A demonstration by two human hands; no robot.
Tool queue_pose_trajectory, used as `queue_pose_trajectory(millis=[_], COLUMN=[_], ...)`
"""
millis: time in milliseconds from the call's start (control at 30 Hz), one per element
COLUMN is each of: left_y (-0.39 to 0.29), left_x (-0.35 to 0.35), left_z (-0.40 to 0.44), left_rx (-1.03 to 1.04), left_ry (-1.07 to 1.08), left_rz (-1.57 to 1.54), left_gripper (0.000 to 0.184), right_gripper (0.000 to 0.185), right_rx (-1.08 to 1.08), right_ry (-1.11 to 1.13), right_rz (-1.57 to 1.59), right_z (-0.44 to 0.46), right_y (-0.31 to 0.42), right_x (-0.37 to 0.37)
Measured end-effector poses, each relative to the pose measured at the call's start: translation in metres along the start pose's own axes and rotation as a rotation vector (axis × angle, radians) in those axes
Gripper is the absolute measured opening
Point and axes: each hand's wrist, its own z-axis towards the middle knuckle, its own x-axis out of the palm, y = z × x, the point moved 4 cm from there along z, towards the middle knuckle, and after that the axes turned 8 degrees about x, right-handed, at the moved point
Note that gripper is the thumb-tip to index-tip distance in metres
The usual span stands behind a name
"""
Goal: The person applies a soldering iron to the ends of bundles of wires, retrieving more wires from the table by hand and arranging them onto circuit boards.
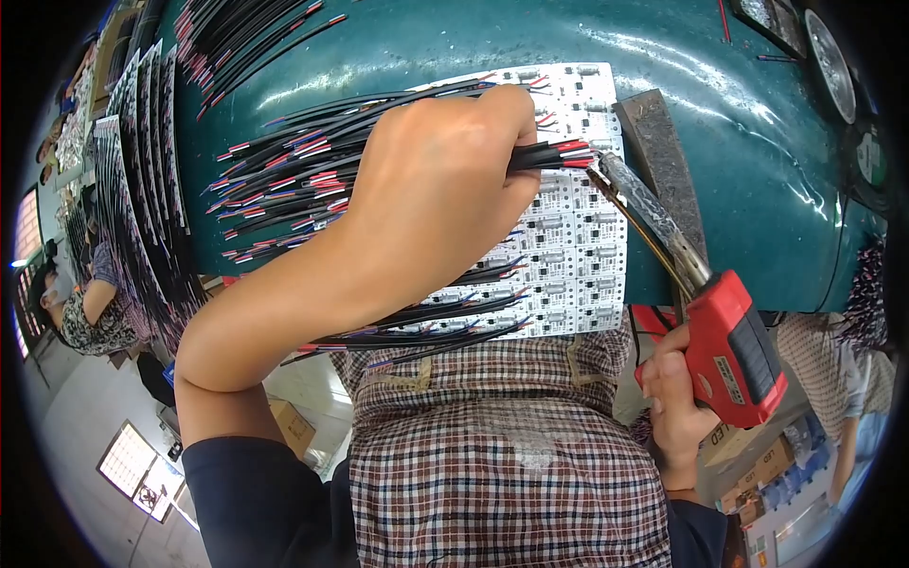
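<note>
My left hand is closed around a bundle of black cables, whose stripped red and white wire ends point to the right. In my right hand is a red soldering gun, its long metal barrel slanting up and left. The gun's tip is right at the wire ends; whether it touches them I cannot tell. Beneath my left hand lies a white circuit board panel with rows of small components. More black cables extend leftward across the panel, partly hidden by my left hand and forearm.
A dark, flat bar lies beside the panel on the green tabletop. Another pile of black cables is at the upper left. Panels with hanging cables stand at the left edge. Other people sit at both sides.
</note>
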Motion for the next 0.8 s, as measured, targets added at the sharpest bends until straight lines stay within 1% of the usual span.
queue_pose_trajectory(millis=[100, 167, 300, 433, 533, 633, 700, 800], left_y=[0.003, 0.005, 0.004, 0.003, 0.004, 0.003, 0.003, 0.004], left_x=[0.000, -0.001, -0.003, -0.002, 0.000, 0.000, 0.000, 0.000], left_z=[0.000, 0.001, 0.003, 0.002, 0.000, 0.000, 0.000, 0.000], left_rx=[-0.021, -0.046, -0.051, -0.048, -0.040, -0.033, -0.029, -0.026], left_ry=[-0.025, -0.050, 0.006, -0.009, -0.024, -0.020, -0.019, -0.018], left_rz=[-0.004, -0.112, -0.092, -0.075, -0.074, -0.074, -0.072, -0.068], left_gripper=[0.018, 0.019, 0.020, 0.018, 0.016, 0.015, 0.014, 0.015], right_gripper=[0.017, 0.016, 0.016, 0.015, 0.015, 0.016, 0.018, 0.020], right_rx=[0.061, 0.032, -0.045, -0.038, -0.030, -0.070, -0.009, -0.020], right_ry=[-0.032, -0.027, 0.000, -0.007, 0.029, 0.029, -0.021, 0.014], right_rz=[0.052, 0.021, -0.025, -0.017, -0.014, -0.020, 0.056, 0.021], right_z=[-0.002, -0.003, -0.003, -0.003, -0.001, -0.002, -0.004, -0.004], right_y=[0.001, -0.003, -0.010, -0.008, -0.006, -0.006, -0.007, -0.007], right_x=[0.002, -0.001, -0.005, -0.002, 0.001, 0.001, 0.002, -0.002])
